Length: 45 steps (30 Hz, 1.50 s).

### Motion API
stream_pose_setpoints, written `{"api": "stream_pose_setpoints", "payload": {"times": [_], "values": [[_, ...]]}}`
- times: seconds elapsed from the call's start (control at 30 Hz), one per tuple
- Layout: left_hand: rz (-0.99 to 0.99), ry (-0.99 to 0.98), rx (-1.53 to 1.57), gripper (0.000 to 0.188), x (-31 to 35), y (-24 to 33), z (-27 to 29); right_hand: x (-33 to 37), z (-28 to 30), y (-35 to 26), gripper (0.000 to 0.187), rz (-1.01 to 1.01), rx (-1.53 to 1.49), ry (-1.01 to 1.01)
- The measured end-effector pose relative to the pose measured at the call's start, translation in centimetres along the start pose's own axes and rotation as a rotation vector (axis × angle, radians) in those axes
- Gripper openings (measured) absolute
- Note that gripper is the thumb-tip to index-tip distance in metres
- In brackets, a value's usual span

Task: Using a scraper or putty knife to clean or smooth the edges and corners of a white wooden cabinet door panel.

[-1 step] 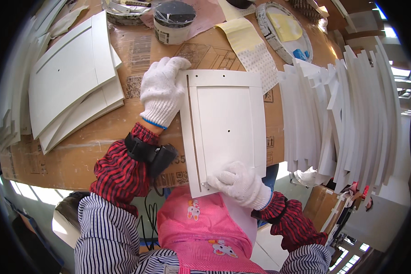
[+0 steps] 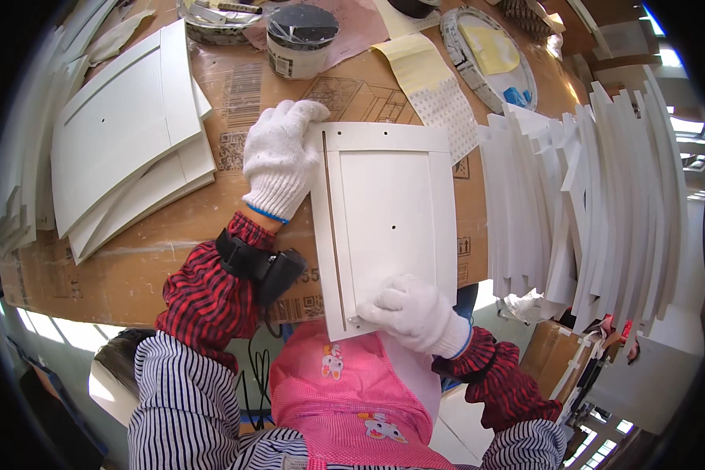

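Note:
A white panel with a recessed middle, a long slot down its left side and small holes lies before me, its near end jutting past the table edge. My left hand, in a white knit glove, grips its far left corner with the fingers curled over the edge. My right hand, gloved alike, rests on the near end. Its fingers are bent and pressed together, the tips close to a hole in the near left corner. Whatever they may hold is hidden.
Similar white panels are piled at the left. Many white strips stand along the right. Behind lie a dark-topped tub, yellow sandpaper-like sheets and a round lid. Brown cardboard covers the table.

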<state>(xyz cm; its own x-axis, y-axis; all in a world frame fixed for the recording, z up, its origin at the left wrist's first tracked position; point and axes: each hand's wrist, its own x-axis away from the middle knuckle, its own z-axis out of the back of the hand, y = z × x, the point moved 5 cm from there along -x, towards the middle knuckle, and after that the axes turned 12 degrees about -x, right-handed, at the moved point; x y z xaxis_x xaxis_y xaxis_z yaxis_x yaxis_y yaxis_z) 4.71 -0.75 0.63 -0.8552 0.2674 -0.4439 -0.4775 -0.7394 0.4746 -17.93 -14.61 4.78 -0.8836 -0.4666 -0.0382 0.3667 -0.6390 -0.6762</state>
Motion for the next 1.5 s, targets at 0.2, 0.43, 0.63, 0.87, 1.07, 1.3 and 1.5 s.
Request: {"api": "stream_pose_setpoints", "payload": {"times": [0.2, 0.43, 0.63, 0.87, 1.07, 1.3, 1.5], "values": [[0.041, 0.016, 0.022, 0.017, 0.2, -0.3, 0.2, -8.9, 5.5, 4.5, 0.022, -0.418, -0.173, 0.558], [0.022, 0.032, 0.047, 0.016, -0.1, 0.2, 0.1, -12.8, 2.7, 6.1, 0.03, -0.383, 0.297, 0.566], [0.046, 0.044, 0.061, 0.013, 0.0, 0.0, 0.3, -12.7, 4.0, 8.1, 0.025, -0.359, 0.349, 0.547], [0.057, 0.072, 0.054, 0.016, 0.0, 0.2, 0.6, -14.9, 2.2, 7.1, 0.025, -0.348, 0.318, 0.64], [0.077, 0.081, 0.026, 0.018, 0.1, -0.3, 0.8, -11.7, 5.7, 9.9, 0.02, -0.525, 0.356, 0.593], [0.075, 0.038, 0.038, 0.025, 0.0, 0.2, 0.7, -2.2, 11.8, 16.4, 0.02, -0.749, 0.499, 0.696], [-0.027, -0.092, -0.007, 0.052, -0.4, 2.0, 1.5, -3.0, 8.8, 14.5, 0.021, -0.648, 0.341, 0.618]]}}
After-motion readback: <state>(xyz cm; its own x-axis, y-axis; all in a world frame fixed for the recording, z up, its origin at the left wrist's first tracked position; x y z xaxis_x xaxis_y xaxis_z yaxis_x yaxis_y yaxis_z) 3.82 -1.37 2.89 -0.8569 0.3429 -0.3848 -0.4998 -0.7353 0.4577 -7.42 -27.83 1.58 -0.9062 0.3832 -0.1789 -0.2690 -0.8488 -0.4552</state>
